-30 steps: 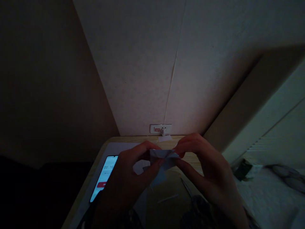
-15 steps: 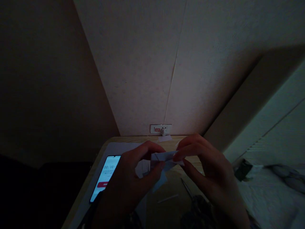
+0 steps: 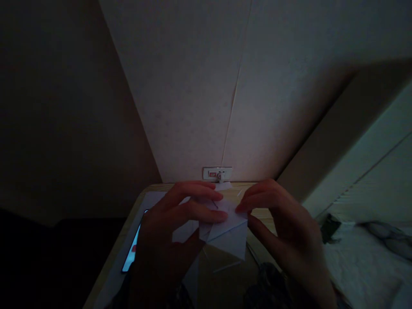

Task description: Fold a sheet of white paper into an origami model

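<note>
Right now I hold a folded paper [image 3: 227, 234] between both hands, a little above the wooden table [image 3: 154, 189]. My left hand [image 3: 167, 236] comes at it from the left. Its two long fingers [image 3: 201, 214] lie flat across the paper's upper left part, and the thumb presses up from below, so that side is pinched. My right hand [image 3: 285, 234] takes the upper right corner, with the forefinger tip [image 3: 240, 208] on top and the thumb beneath, closed on the sheet. The paper's pale creased flaps hang down and towards me from between the two grips, with a pointed corner lowest.

A lit phone [image 3: 131, 253] lies on the table just left of my left wrist, partly hidden by it. A wall socket [image 3: 217, 174] sits on the wall beyond my fingers.
</note>
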The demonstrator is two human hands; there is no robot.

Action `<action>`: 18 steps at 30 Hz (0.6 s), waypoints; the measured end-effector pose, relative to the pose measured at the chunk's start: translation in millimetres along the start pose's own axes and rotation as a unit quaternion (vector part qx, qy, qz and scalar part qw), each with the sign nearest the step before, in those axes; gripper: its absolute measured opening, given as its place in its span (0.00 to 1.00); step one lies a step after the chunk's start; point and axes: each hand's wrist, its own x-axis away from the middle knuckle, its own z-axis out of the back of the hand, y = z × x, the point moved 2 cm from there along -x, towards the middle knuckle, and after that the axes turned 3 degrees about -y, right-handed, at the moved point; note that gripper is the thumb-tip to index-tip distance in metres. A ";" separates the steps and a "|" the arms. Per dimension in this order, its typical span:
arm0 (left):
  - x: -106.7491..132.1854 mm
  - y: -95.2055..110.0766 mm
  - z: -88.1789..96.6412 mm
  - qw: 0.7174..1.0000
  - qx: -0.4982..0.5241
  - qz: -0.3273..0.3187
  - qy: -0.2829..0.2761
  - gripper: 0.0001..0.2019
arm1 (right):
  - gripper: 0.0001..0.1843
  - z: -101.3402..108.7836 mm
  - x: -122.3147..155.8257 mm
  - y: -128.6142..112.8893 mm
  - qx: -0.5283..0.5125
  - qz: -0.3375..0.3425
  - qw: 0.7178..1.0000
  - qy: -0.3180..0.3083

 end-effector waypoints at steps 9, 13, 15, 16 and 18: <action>-4.0 6.8 3.6 0.994 -0.089 -0.018 -0.056 0.11 | 0.12 0.3 9.0 -5.5 0.054 0.059 0.995 0.054; -3.3 7.8 5.7 0.991 -0.136 0.013 0.013 0.15 | 0.14 2.6 13.7 -3.5 0.096 0.069 0.988 0.100; -2.8 7.5 8.7 0.991 -0.119 0.034 0.055 0.13 | 0.13 3.1 14.1 -2.4 0.117 0.082 0.983 0.115; -2.8 7.4 9.7 0.992 -0.109 0.041 0.050 0.12 | 0.13 3.2 13.8 -1.6 0.128 0.082 0.980 0.125; -2.7 7.8 10.8 0.993 -0.105 0.045 0.008 0.11 | 0.13 3.1 12.8 -0.4 0.146 0.090 0.974 0.150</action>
